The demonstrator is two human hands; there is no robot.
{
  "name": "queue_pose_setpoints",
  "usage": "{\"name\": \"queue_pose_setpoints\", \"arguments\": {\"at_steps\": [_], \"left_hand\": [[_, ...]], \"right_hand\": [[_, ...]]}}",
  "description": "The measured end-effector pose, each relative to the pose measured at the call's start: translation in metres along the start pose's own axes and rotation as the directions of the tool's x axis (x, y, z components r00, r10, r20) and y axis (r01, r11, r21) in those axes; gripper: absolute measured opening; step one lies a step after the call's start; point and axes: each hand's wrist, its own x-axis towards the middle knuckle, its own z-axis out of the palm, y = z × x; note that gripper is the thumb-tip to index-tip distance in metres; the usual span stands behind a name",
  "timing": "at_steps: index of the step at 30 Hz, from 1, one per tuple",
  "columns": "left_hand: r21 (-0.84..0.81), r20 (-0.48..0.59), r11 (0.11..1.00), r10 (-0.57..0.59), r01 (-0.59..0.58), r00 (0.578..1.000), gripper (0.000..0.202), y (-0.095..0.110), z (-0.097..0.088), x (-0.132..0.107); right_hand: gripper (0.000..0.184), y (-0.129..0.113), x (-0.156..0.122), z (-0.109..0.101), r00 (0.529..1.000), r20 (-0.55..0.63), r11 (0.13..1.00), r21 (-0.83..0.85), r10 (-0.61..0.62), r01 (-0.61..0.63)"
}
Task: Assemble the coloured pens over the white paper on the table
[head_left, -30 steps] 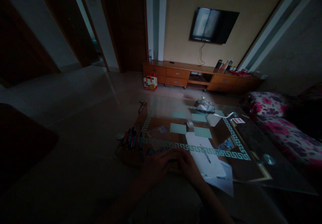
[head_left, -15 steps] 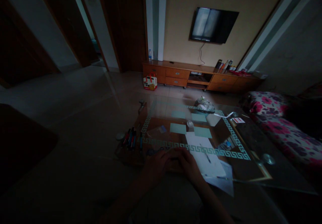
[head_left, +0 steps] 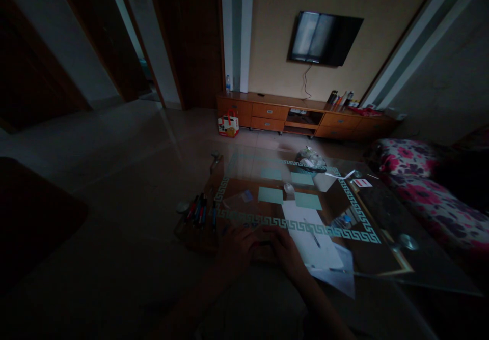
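Observation:
Over the near edge of the glass table (head_left: 263, 271), my left hand (head_left: 236, 246) and my right hand (head_left: 284, 246) face each other with bent fingers. Between their fingertips is a small, thin dark thing (head_left: 264, 243), too dim to name; both hands seem closed on it. Left of my left hand lies a row of several pens (head_left: 198, 210), some red and some blue. A clear plastic bag (head_left: 240, 197) is just beyond them. White paper sheets (head_left: 317, 248) with a pen (head_left: 315, 237) on top lie to the right of my right hand.
Farther back on the table stand a small round glass-like object (head_left: 289, 188) and a basket with plastic bags (head_left: 311, 159). A floral sofa (head_left: 431, 177) borders the right side. Beyond is a wooden TV cabinet (head_left: 267, 111), with a carrier bag (head_left: 228, 125) on the floor before it.
My left hand has shifted slightly down and left, and its fingers have moved. The fingers of my right hand have shifted a little; the thin dark thing between the hands now shows more clearly.

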Motion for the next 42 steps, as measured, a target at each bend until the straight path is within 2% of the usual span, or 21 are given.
{"name": "queue_pose_setpoints", "arguments": {"at_steps": [10, 16, 20, 23, 26, 28, 31, 34, 36, 38, 42], "left_hand": [[0.008, -0.017, 1.0, 0.003, -0.003, 1.0, 0.007, -0.002, 0.004, -0.001], [0.016, -0.016, 1.0, 0.008, -0.008, 1.0, 0.009, -0.002, 0.002, 0.0], [0.004, -0.055, 1.0, -0.001, 0.002, 0.998, 0.018, -0.003, 0.007, 0.0], [-0.01, -0.081, 1.0, 0.01, -0.011, 0.997, 0.025, -0.004, 0.01, 0.0], [-0.012, -0.082, 0.999, 0.043, -0.044, 0.996, 0.029, -0.003, 0.009, 0.0], [-0.022, -0.072, 0.998, 0.063, -0.064, 0.995, 0.032, -0.002, 0.007, -0.001], [-0.052, -0.049, 0.995, 0.078, -0.08, 0.996, 0.042, 0.0, 0.005, -0.003], [-0.082, 0.029, 0.991, 0.109, -0.106, 0.994, 0.048, 0.001, 0.005, -0.004], [-0.104, 0.106, 0.986, 0.141, -0.13, 0.984, 0.052, 0.001, 0.005, -0.004], [-0.134, 0.151, 0.979, 0.174, -0.155, 0.973, 0.064, 0.0, 0.004, -0.004], [-0.189, 0.161, 0.96, 0.239, -0.207, 0.958, 0.09, -0.003, 0.003, -0.005]], "right_hand": [[0.032, -0.012, -0.003, 0.0, 0.998, 0.055, 0.999, 0.021, -0.032, 0.031], [0.04, -0.007, 0.001, 0.001, 0.999, -0.036, 1.0, -0.012, -0.013, 0.013], [0.047, -0.007, 0.004, 0.003, 0.994, -0.097, 0.997, 0.066, 0.055, -0.049], [0.043, -0.011, 0.003, 0.004, 0.996, -0.021, 0.985, 0.15, 0.091, -0.087], [0.04, -0.014, 0.003, 0.005, 0.996, 0.053, 0.985, 0.15, 0.078, -0.085], [0.042, -0.015, 0.003, 0.004, 0.997, 0.025, 0.989, 0.13, 0.072, -0.075], [0.043, -0.013, 0.005, 0.001, 0.991, -0.087, 0.986, 0.143, 0.103, -0.09], [0.043, -0.009, 0.006, -0.002, 0.975, -0.175, 0.975, 0.193, 0.14, -0.105], [0.042, -0.007, 0.007, -0.002, 0.972, -0.182, 0.972, 0.21, 0.146, -0.107], [0.042, -0.006, 0.007, -0.001, 0.976, -0.168, 0.972, 0.213, 0.14, -0.103], [0.045, -0.008, 0.006, 0.001, 0.98, -0.157, 0.979, 0.18, 0.119, -0.09]]}}
